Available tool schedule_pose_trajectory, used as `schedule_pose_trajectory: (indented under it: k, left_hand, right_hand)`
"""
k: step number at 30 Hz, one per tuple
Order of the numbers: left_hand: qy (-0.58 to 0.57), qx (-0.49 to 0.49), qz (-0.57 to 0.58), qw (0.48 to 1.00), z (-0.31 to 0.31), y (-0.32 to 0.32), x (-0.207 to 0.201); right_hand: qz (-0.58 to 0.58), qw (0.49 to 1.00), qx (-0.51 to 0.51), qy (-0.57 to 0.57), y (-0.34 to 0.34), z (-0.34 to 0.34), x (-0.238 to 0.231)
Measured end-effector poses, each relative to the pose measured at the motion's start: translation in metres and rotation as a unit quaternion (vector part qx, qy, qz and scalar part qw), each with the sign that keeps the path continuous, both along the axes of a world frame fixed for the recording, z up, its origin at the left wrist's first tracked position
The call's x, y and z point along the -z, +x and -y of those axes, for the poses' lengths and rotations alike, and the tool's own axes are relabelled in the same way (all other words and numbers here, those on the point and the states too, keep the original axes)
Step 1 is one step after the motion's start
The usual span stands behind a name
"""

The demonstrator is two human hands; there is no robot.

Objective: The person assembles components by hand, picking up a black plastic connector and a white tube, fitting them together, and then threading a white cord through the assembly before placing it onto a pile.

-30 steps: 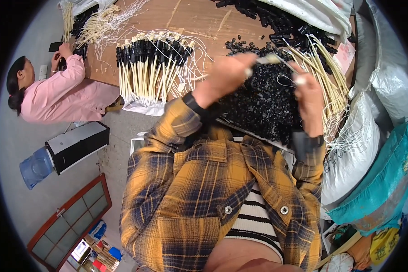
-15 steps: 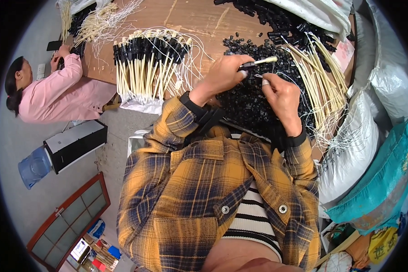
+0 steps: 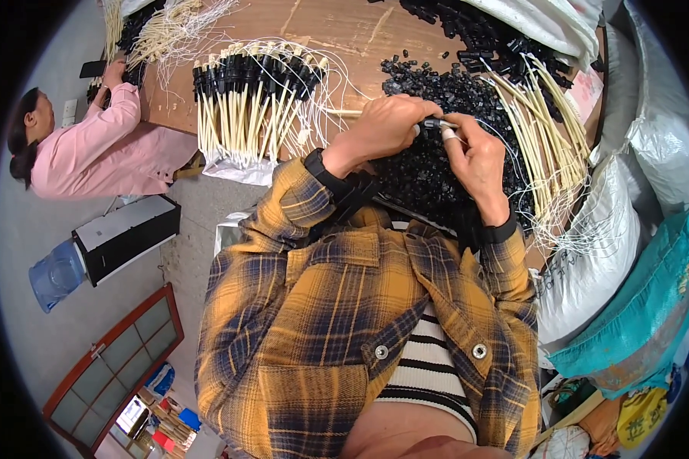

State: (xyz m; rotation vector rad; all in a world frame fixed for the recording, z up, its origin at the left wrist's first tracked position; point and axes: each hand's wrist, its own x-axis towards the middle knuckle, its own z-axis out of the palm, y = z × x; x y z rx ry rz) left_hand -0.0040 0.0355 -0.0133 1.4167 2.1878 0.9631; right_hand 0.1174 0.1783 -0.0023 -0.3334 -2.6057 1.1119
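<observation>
Over a heap of small black plastic pieces (image 3: pixel 429 164), my two hands meet at one workpiece. My left hand (image 3: pixel 383 126) is closed round a thin cream stick (image 3: pixel 345 112), whose pale length juts out to the left. Between the hands shows a black plastic sleeve (image 3: pixel 432 122) at the stick's right end. My right hand (image 3: pixel 476 153) pinches the end of this sleeve with thumb and forefinger; the very tip is mostly hidden by the fingers. A thin white string (image 3: pixel 505 145) curves beside my right hand.
Left of my hands stands a bundle of cream sticks with black sleeves (image 3: pixel 245 107). Loose cream sticks with strings (image 3: pixel 547 138) lie on the right. White sacks (image 3: pixel 597 252) and a teal sack (image 3: pixel 635 294) crowd the right side. A person in pink (image 3: pixel 92 145) works at far left.
My hands have drawn together. The workpiece's pale tip, which stuck out to the right, is now at my right fingers, and a cream length shows left of my left hand.
</observation>
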Motion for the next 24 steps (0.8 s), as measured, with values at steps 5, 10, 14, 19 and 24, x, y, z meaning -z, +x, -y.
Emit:
schedule_pose_trajectory:
  k: [5, 10, 14, 19, 24]
  left_hand:
    - [-0.032, 0.054, 0.15, 0.987, -0.003, -0.006, -0.005]
    - [0.182, -0.006, -0.009, 0.983, -0.006, -0.005, -0.007]
    - [0.282, -0.011, -0.028, 0.959, -0.003, -0.006, -0.007]
    - [0.289, 0.062, 0.121, 0.948, 0.003, -0.009, 0.002]
    - [0.188, 0.011, 0.164, 0.968, -0.003, -0.025, -0.003]
  right_hand:
    - [-0.063, 0.993, -0.093, 0.031, 0.003, 0.0, 0.008]
    - [-0.04, 0.996, -0.057, 0.054, 0.002, 0.0, 0.0]
    - [-0.064, 0.991, -0.07, -0.1, 0.002, 0.002, -0.003]
    - [-0.001, 0.981, -0.109, -0.158, 0.002, -0.007, 0.006]
    - [-0.035, 0.994, -0.058, -0.091, 0.004, -0.006, 0.009]
